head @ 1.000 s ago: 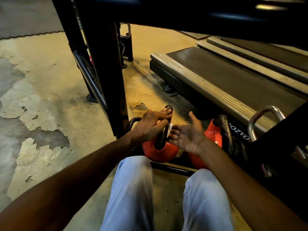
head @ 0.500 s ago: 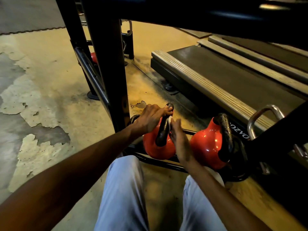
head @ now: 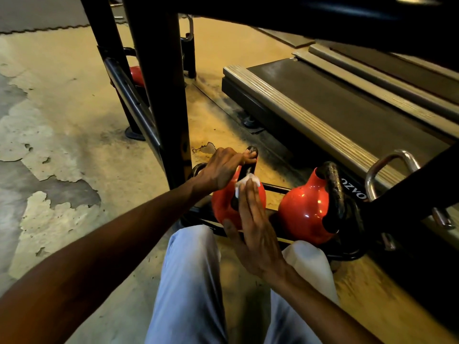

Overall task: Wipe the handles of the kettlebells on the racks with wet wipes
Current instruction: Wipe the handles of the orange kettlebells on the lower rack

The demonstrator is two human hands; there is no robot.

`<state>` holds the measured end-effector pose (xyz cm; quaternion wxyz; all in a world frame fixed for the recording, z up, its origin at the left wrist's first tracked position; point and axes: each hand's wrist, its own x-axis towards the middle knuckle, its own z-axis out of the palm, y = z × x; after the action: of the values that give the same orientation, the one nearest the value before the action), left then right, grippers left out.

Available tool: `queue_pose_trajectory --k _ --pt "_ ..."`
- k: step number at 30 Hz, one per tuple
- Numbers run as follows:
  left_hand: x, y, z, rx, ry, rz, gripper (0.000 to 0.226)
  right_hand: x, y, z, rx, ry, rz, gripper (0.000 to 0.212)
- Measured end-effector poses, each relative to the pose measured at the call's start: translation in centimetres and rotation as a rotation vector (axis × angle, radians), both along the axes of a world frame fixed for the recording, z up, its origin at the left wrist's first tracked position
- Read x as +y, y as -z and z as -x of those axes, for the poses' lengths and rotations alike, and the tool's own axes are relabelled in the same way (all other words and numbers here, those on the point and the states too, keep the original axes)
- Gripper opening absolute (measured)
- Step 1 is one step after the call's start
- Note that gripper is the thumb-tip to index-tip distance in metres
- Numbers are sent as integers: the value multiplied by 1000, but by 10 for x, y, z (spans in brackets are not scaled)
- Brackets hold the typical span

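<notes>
Cast iron, heavy: our left hand grips the near red kettlebell's handle on the bottom rack rail; our right hand, fingers straight, presses the limp wet wipe against it.

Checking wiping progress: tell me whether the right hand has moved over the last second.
Yes. The right hand turned from palm-up to flat against the left red kettlebell, pressing the wipe.

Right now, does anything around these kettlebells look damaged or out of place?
The floor is damaged: its pale coating has peeled off in ragged patches left of the rack post, showing darker grey beneath. The two red kettlebells sit properly on the rack's bottom rails, and nothing looks spilled.
</notes>
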<state>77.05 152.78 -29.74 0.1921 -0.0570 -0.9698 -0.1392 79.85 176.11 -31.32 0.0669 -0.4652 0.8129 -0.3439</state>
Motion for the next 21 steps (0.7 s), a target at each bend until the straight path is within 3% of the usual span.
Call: queue_pose_trajectory --k 2,4,7,10,12,15,18,21 --pt "0 -1 -1 -82 -54 11 52 2 8 5 132 -44 -9 83" --pt "6 -3 -4 -99 -88 22 54 -8 0 17 129 -4 18 79" --pt "16 -20 -9 -167 -203 68 40 -23 -15 32 163 13 -6 75" --pt "14 -26 -9 -153 -152 69 40 -9 -12 31 436 -157 -120 80" --pt "10 -24 -11 -106 -80 -83 45 2 -8 33 590 -298 -178 81" --pt "14 -25 -16 -130 -96 -112 47 -5 -11 45 757 -357 -201 74" --pt "22 -35 -16 -188 -106 -94 57 -28 -28 58 818 -280 -296 75" --pt "20 -34 -18 -155 -132 -94 50 -35 -26 49 805 -284 -326 80"
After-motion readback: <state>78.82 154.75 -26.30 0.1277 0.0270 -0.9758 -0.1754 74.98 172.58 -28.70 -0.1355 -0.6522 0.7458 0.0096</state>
